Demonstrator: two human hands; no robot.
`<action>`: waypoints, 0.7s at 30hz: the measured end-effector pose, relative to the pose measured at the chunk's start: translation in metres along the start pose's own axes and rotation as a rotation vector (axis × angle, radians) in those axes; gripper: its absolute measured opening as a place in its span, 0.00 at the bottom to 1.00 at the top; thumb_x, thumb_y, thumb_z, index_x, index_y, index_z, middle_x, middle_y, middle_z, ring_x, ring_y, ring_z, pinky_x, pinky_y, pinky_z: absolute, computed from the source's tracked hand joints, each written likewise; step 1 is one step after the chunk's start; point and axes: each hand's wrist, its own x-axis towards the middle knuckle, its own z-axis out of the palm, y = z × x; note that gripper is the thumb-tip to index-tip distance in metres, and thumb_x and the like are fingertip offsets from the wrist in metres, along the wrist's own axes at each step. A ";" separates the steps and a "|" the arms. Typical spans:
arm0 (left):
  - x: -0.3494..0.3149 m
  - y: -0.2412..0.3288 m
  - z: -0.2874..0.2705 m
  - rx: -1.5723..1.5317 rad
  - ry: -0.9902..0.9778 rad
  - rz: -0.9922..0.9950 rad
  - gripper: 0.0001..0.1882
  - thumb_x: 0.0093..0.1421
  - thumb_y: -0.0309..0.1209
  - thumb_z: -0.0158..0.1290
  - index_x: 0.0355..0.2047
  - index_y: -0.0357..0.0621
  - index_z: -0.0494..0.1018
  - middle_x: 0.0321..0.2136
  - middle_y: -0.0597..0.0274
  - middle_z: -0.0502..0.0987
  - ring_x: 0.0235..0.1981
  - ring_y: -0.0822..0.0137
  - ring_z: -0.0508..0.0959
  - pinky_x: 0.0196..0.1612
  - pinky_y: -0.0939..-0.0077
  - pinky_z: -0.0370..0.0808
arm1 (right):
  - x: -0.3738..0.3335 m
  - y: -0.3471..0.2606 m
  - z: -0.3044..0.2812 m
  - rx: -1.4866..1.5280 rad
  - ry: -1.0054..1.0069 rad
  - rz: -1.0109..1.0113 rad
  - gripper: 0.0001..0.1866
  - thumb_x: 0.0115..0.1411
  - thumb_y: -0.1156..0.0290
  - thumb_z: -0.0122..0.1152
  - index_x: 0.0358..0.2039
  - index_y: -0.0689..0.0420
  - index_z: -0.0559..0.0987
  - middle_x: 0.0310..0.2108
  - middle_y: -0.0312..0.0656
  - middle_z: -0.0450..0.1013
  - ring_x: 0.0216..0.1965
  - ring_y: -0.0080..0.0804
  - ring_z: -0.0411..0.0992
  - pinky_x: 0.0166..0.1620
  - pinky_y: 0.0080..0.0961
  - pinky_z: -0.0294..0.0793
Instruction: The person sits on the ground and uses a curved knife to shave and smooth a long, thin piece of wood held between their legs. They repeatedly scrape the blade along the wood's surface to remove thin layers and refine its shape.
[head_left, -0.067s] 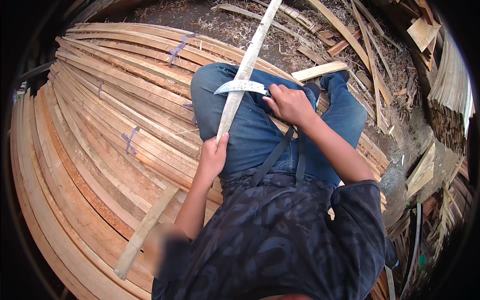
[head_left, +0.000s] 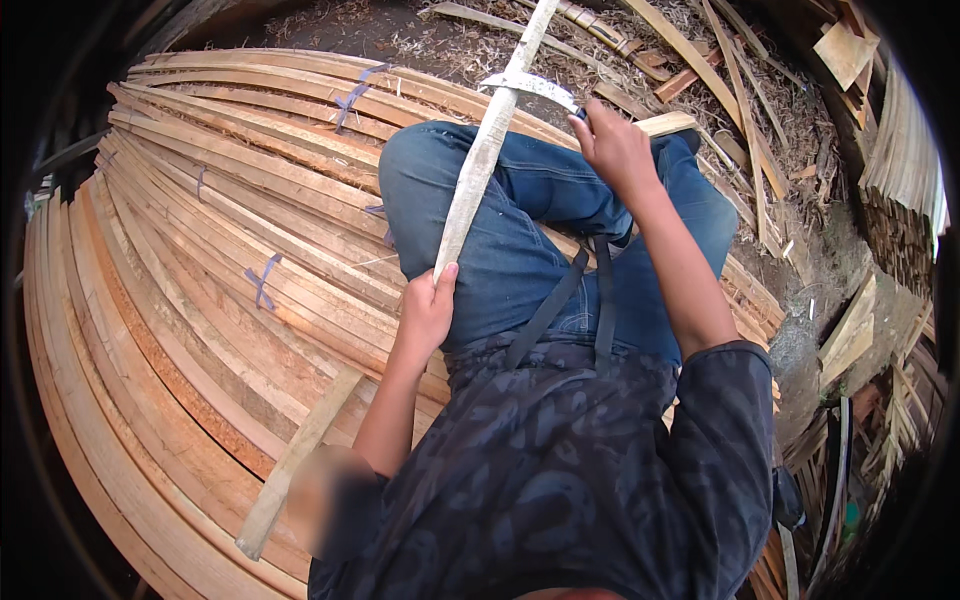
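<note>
My left hand (head_left: 428,305) grips the near end of a long, pale wooden strip (head_left: 475,175), thumb laid along its face. The strip slants up and away over my bent leg (head_left: 425,190) and runs out past the top of the picture. My right hand (head_left: 615,145) is closed around the dark handle of a curved knife (head_left: 540,88). The knife's whitish blade crosses the strip well beyond my knee and touches it or lies just over it. Much of the handle is hidden by my fingers.
Bundles of long sawn slats (head_left: 200,270), tied with purple strips (head_left: 263,280), lie beneath me and to the left. A short loose slat (head_left: 300,465) rests across them near my left elbow. Shavings (head_left: 420,45) and offcuts litter the ground ahead; stacked wood (head_left: 905,185) stands at right.
My right hand and the knife have slid away from me along the strip, up and slightly to the right. My left hand holds the strip's near end in the same place.
</note>
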 end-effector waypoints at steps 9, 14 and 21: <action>0.006 -0.001 0.001 0.019 -0.015 0.016 0.28 0.69 0.45 0.44 0.20 0.31 0.68 0.11 0.55 0.62 0.15 0.68 0.64 0.22 0.63 0.63 | -0.016 -0.023 0.005 1.231 -0.379 0.366 0.20 0.70 0.53 0.43 0.28 0.56 0.65 0.15 0.36 0.60 0.12 0.29 0.57 0.17 0.25 0.58; 0.003 0.002 0.001 0.016 -0.028 0.011 0.28 0.69 0.44 0.45 0.20 0.31 0.67 0.11 0.55 0.62 0.16 0.70 0.62 0.22 0.65 0.63 | -0.024 -0.034 -0.011 1.124 -0.528 0.465 0.22 0.70 0.54 0.43 0.24 0.57 0.67 0.14 0.34 0.61 0.13 0.24 0.60 0.19 0.26 0.61; 0.004 -0.006 0.001 -0.009 -0.029 -0.006 0.28 0.69 0.45 0.45 0.21 0.31 0.68 0.11 0.57 0.61 0.16 0.71 0.63 0.22 0.66 0.63 | -0.033 -0.057 -0.031 0.051 -0.251 -0.175 0.17 0.65 0.56 0.51 0.34 0.58 0.69 0.24 0.52 0.74 0.28 0.56 0.75 0.29 0.48 0.72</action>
